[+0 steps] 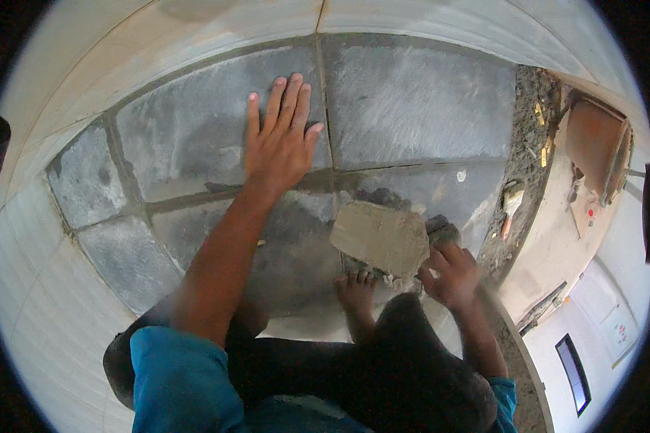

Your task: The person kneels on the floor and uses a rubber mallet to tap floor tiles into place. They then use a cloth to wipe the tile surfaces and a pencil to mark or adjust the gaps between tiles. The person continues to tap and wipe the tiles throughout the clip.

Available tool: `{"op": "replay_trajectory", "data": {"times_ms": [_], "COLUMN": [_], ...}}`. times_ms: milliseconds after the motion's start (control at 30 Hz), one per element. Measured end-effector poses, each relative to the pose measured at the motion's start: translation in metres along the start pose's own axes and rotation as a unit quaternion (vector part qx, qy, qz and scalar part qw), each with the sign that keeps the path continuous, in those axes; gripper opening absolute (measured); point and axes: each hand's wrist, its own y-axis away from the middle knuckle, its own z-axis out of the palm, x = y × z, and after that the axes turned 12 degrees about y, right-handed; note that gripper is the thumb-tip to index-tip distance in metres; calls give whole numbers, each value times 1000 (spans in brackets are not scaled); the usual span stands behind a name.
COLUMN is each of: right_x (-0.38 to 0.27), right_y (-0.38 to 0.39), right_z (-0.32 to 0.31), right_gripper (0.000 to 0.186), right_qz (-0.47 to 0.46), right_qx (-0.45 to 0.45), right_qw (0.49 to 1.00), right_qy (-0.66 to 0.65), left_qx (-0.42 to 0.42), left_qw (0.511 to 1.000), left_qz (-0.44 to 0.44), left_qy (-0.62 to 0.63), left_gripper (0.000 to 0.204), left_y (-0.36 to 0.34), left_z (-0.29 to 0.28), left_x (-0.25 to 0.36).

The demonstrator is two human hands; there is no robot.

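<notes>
My left hand point(278, 148) lies flat, fingers spread, on a large grey stone tile point(188, 119) of the floor. To the right of my bare foot point(356, 292), my right hand point(451, 278) is closed with curled fingers, at the right edge of a flat beige slab-like piece point(379, 234). A dark grey lump point(444, 231) shows just beyond those fingers. Whether the hand grips the lump, the slab's edge or something else I cannot tell. Damp dark patches mark the joint point(238, 192) between the tiles and the tile around the beige piece.
Pale walls point(217, 27) border the tiles on the far side and left. Along the right runs a strip of rough mortar point(531, 123) with small yellow pieces point(543, 156) and a paintbrush point(510, 209). Past a ledge stands a reddish-brown board point(594, 141).
</notes>
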Motion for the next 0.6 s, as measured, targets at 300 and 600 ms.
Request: {"op": "replay_trajectory", "data": {"times_ms": [300, 600], "right_x": [-16, -69], "right_y": [-90, -206], "right_z": [-22, -36], "right_gripper": [28, 28], "right_qz": [-1, -57], "right_qx": [85, 116], "right_qw": [996, 991], "right_qy": [9, 42], "left_qx": [100, 94], "left_qw": [994, 992], "left_qz": [-32, -76], "left_qy": [37, 45], "left_gripper": [61, 51], "left_y": [4, 5], "left_z": [15, 20], "left_x": [5, 13]}}
